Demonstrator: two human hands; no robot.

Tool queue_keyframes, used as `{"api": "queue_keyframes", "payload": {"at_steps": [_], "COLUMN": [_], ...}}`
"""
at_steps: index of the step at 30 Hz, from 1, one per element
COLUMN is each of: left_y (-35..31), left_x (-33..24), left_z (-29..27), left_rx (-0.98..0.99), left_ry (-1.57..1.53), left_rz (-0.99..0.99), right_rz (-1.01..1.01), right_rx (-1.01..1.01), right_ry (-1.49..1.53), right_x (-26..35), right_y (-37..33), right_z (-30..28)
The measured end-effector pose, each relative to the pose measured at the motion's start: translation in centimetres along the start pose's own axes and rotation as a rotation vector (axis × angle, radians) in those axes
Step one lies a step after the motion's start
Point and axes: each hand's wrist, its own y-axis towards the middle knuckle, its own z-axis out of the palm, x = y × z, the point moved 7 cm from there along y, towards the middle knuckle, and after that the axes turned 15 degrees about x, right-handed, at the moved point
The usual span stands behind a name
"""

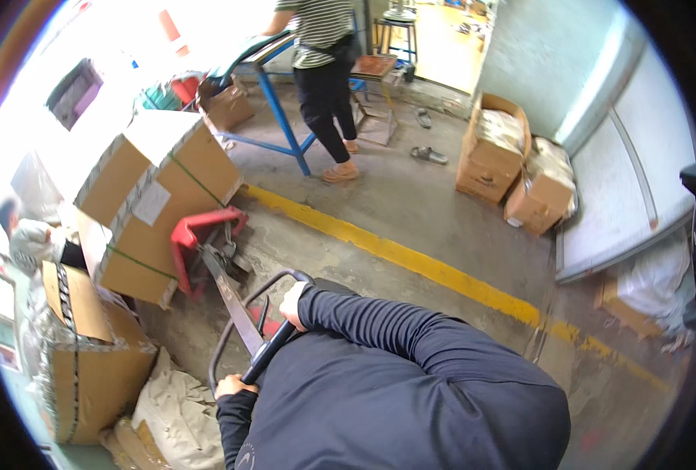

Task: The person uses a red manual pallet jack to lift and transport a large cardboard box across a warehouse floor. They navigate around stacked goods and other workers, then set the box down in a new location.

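Note:
Both my hands are closed round the dark loop handle of a red pallet jack (177, 244). My right hand (291, 304) grips the handle's upper end near the bend. Lower down, my left hand (234, 385) wraps the other end. A long grey shaft (230, 294) slopes from the handle to the red frame. Just beyond the frame stands a large brown carton (177, 200) with green straps and a white sheet on its side. The jack's forks are hidden, so I cannot tell whether they are under this carton.
A taped carton (101, 376) and a pale cloth bundle (177, 411) lie at the left. Beyond the yellow floor line (387, 249), a person (323, 74) stands at a blue-legged table (273, 102). Another person (34, 241) is at far left. Filled cartons (485, 168) stand by the right wall.

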Motion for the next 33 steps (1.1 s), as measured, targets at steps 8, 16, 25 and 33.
{"api": "queue_keyframes", "payload": {"at_steps": [8, 16, 25, 33], "left_y": [-18.9, -43.4, -69.5, -84.1], "left_x": [-15.0, -27.0, -46.4, -54.5], "left_z": [11.8, 22.1, 34.6, 40.5], "left_rx": [0.128, 0.038, 0.041, 0.165], "left_ry": [-0.087, -0.129, -0.29, -0.331], "left_rz": [0.034, -0.127, -0.101, -0.107], "right_rz": [-0.062, -0.063, 0.017, -0.068], "right_rx": [-0.012, 0.171, 0.122, 0.076], "right_ry": [0.012, -0.149, -0.241, -0.291], "right_x": [-2.0, 2.2, 0.2, 1.6], "right_y": [-22.2, -47.3, -77.5, -93.5], "right_z": [11.8, 21.8, 36.7, 42.1]}}
